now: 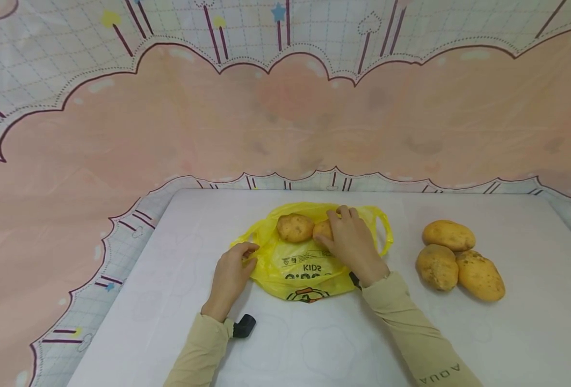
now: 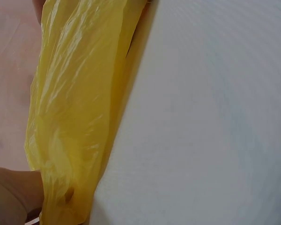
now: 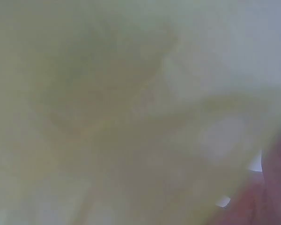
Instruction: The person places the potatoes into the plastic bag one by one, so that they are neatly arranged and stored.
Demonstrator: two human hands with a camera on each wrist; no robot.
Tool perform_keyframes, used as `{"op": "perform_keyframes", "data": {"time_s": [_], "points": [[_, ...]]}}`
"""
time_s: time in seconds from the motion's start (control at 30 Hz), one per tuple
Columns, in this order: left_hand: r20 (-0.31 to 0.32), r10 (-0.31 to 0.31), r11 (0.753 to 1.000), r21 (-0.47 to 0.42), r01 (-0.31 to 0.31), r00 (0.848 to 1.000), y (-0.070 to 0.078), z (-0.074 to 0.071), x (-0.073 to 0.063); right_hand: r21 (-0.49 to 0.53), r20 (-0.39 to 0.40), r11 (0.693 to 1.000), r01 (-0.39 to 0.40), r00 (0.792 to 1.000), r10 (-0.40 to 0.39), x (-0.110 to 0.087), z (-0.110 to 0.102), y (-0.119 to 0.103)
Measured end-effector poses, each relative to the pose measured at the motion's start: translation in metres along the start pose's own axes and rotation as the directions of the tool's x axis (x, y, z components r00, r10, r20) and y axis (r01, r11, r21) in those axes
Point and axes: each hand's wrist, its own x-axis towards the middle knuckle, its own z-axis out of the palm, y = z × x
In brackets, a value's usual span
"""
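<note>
A yellow plastic bag (image 1: 270, 269) with printed letters lies spread on the white table, its mouth open. My left hand (image 1: 232, 271) pinches the bag's left edge near a handle; in the left wrist view the yellow film (image 2: 79, 93) stretches up from that hand (image 2: 18, 192). Inside the bag sits one potato (image 1: 295, 228). Right beside it, my right hand (image 1: 355, 239) grips a second potato (image 1: 322, 230), which its fingers partly cover. Blurred yellow film (image 3: 131, 140) fills most of the right wrist view, with part of the hand (image 3: 276, 178) at the lower right.
Three more potatoes lie grouped on the table to the right: one at the back (image 1: 448, 235), one at front left (image 1: 437, 267) and one at front right (image 1: 481, 276). A patterned cloth (image 1: 285, 129) hangs behind the white table (image 1: 159, 290).
</note>
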Motion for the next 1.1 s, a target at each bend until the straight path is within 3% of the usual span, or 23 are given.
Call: {"op": "perform_keyframes", "data": {"time_s": [0.5,0.87,1.1], "points": [[0.004,-0.003,1.0,0.01,0.003,1.0,0.0,0.0,0.0,-0.015,-0.039,1.0,0.026,0.999,-0.026,-0.01,-0.009,0.003],[0.004,0.0,1.0,0.007,0.0,1.0,0.0,0.001,0.001,-0.002,-0.016,1.0,0.006,1.0,-0.006,-0.016,-0.019,0.007],[-0.003,0.008,1.0,0.004,-0.008,1.0,-0.002,0.001,0.001,-0.017,-0.057,0.999,0.047,0.997,-0.048,-0.021,-0.022,0.013]]}}
